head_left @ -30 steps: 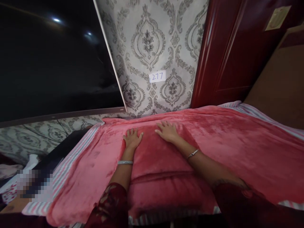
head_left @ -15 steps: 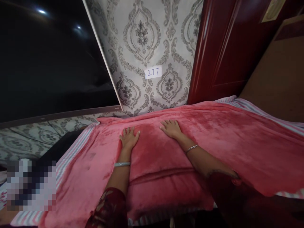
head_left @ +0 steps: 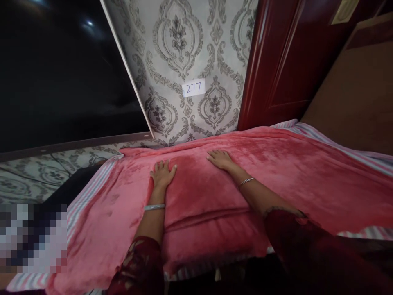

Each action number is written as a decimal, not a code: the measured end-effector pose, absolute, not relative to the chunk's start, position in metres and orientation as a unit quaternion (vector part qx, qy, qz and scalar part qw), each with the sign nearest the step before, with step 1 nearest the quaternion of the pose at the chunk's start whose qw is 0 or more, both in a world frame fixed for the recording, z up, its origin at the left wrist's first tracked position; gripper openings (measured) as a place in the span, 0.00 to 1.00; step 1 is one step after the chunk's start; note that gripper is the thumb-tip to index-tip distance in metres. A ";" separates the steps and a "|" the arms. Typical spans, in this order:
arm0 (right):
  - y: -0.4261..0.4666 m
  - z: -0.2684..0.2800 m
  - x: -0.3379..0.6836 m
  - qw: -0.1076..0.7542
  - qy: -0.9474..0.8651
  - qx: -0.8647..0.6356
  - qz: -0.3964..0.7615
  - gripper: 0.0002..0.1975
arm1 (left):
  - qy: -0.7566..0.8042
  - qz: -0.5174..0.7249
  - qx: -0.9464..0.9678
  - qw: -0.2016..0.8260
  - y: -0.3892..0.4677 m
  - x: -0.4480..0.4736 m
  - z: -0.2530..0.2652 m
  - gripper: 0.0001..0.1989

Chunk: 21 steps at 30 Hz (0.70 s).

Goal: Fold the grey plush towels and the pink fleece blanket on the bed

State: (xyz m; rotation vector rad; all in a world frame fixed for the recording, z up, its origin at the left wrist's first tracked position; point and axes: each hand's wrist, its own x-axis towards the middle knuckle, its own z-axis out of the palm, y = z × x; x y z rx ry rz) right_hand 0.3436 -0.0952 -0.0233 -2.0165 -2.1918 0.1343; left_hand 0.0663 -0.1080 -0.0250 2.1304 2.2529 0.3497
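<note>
A rose-red plush blanket [head_left: 310, 180] with a striped border is spread over the surface in front of me. In its middle lies a folded piece of the same plush [head_left: 199, 188], its layered edge facing me; I cannot tell whether it is separate from the blanket. My left hand [head_left: 162, 174] rests flat, fingers spread, on the left far corner of the folded piece. Flat near the opposite far corner lies my right hand [head_left: 219, 158], fingers extended and slightly apart. Neither hand grips the fabric.
A large dark television screen [head_left: 67, 78] stands at the back left. Patterned wallpaper [head_left: 178, 41] with a paper label [head_left: 193, 87] reading 277 is behind. A dark red door [head_left: 282, 61] and a brown cardboard panel [head_left: 353, 90] rise at the right. A blurred patch covers the lower left.
The view has shifted slightly, so the scene sits a little higher and further left. Both hands stay flat on the plush, with the right hand's fingers somewhat closer together.
</note>
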 end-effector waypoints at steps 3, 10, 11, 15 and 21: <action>-0.124 -0.022 0.352 0.084 -0.747 -0.659 0.032 0.32 | 0.720 0.115 0.684 0.013 -0.107 0.067 -0.025 0.35; -0.189 -0.056 0.376 0.109 -0.786 -0.608 0.004 0.31 | 0.720 0.120 0.684 0.011 -0.106 0.069 -0.027 0.36; -0.191 -0.059 0.379 0.115 -0.785 -0.609 0.007 0.31 | 0.719 0.121 0.685 0.011 -0.106 0.069 -0.027 0.36; -0.188 -0.061 0.380 0.126 -0.779 -0.614 0.016 0.30 | 0.716 0.117 0.688 0.032 -0.106 0.067 -0.021 0.37; -0.189 -0.058 0.378 0.125 -0.781 -0.612 0.006 0.31 | 0.711 0.095 0.694 0.066 -0.122 0.060 0.011 0.37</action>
